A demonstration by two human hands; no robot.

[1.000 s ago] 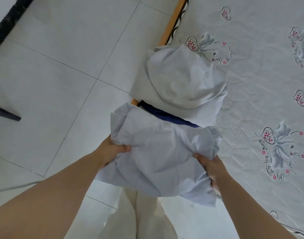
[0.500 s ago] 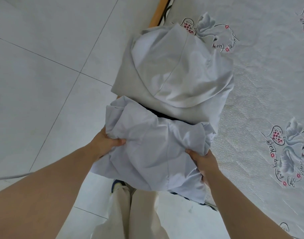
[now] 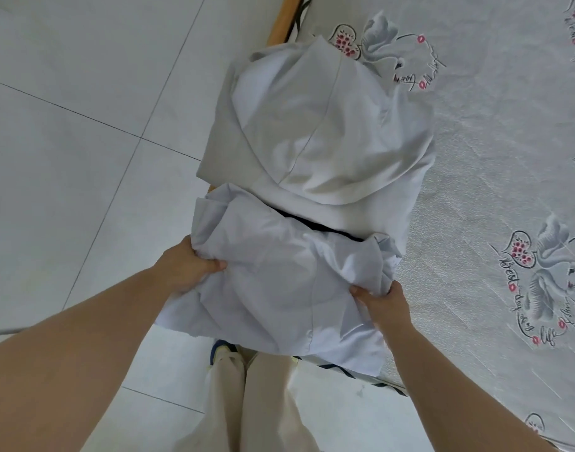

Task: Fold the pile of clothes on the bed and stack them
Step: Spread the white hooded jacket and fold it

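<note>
A view looking straight down from a person's head. On the left is a pale tiled floor (image 3: 67, 158) with thin dark grout lines. The person's left forearm reaches in from the lower left corner, and the left hand (image 3: 185, 267) grips the left side of a folded pale lilac-white garment (image 3: 279, 288), thumb on top and the other fingers tucked under the cloth. The garment is bunched and wrinkled, held in the air just in front of the bed's near corner, with its lower edge hanging over the person's cream trousers (image 3: 256, 402) and a blue-trimmed shoe (image 3: 221, 347) (only its toe shows). Directly beyond the held garment, at the bed's left edge, lies a stack of folded clothes (image 3: 312, 132): a pale grey piece on top, with a strip of dark fabric showing beneath it. The held garment's far edge touches or overlaps that stack. The right hand (image 3: 385, 308) pinches the garment's right side, thumb above and fingers below. Further right spreads the bed (image 3: 491, 177), covered in a light grey sheet printed with swans, pink hearts and cursive writing. An orange wooden frame (image 3: 281, 21) runs along the bed's left edge at the top.
</note>
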